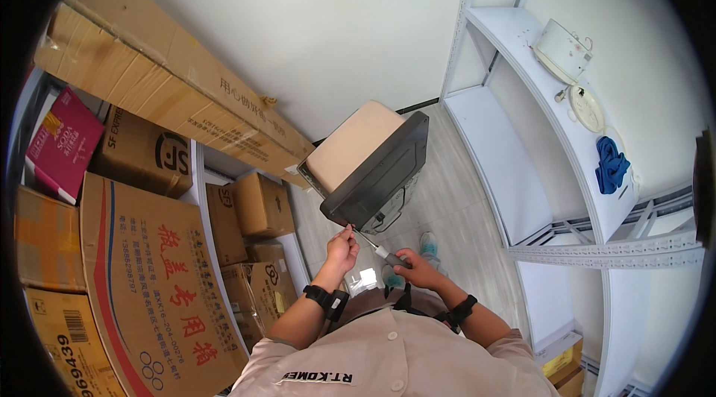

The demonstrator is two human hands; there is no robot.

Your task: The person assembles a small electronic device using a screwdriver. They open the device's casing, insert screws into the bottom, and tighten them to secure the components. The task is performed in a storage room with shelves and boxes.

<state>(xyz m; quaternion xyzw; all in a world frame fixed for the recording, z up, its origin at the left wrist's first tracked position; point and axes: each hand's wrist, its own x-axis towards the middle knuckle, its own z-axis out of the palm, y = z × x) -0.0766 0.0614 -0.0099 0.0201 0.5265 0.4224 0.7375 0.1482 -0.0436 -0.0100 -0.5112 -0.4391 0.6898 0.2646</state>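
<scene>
A screwdriver with a grey and white handle is in my right hand, fingers wrapped around the handle. Its thin shaft points up and left, toward the lower corner of a dark grey appliance panel. At that corner my left hand is closed in a pinch, close to the screwdriver's tip. What the left fingertips hold is too small to make out. The panel stands tilted, with a beige box-shaped body behind it and a metal handle or bracket on its near face.
On the left, shelves carry several cardboard boxes and a magenta box. One long carton leans along the wall. White shelving on the right bears a white pot, its lid and a blue cloth.
</scene>
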